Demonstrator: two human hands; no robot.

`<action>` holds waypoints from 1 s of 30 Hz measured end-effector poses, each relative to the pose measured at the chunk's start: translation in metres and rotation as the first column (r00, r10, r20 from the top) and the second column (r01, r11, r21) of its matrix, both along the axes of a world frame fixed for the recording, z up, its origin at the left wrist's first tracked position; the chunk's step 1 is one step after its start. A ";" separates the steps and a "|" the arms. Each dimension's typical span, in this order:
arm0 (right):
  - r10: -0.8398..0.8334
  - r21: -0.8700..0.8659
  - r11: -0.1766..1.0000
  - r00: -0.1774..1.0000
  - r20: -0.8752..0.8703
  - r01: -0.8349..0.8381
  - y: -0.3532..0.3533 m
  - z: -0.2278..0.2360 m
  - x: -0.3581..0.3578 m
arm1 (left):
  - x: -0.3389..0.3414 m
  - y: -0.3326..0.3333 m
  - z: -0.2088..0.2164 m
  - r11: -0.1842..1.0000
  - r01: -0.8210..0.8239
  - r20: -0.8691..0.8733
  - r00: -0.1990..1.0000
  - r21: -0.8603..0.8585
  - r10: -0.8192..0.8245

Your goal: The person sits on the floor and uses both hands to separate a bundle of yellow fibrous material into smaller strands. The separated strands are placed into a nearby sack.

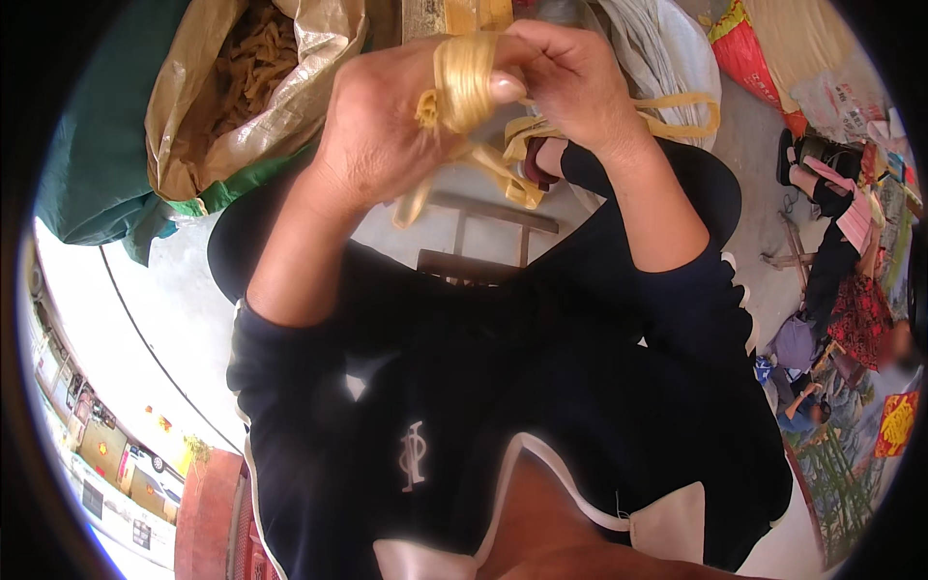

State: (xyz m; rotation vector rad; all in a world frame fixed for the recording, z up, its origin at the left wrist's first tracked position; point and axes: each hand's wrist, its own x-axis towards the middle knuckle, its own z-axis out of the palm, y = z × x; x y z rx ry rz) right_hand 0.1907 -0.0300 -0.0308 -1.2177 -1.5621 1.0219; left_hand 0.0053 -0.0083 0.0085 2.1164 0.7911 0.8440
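Observation:
A long, flat, translucent yellowish strip is wound in several turns into a coil (464, 85) around the fingers of my left hand (362, 130). My left thumb is pressed against the coil, and a small knotted tuft sticks out beside it. My right hand (578, 92) is closed at the right side of the coil, its fingers pinching the strip. Loose lengths of the strip (512, 179) hang below both hands, and one loop (688, 114) stretches out to the right past my right wrist. Most of my left fingertips are hidden behind the coil.
An open woven sack (169, 135) of curled brown pieces (253, 72) stands left, against dark green cloth (92, 126). A small wooden stool frame (488, 217) lies between my legs. Whitish sacks (667, 48) and a red bag (749, 53) lie right; other people sit farther right.

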 end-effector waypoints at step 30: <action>0.004 -0.522 0.730 0.766 -0.642 -0.441 -0.017 0.013 0.008 | -0.016 0.016 -0.004 0.924 -0.160 0.380 0.877 -0.347 0.294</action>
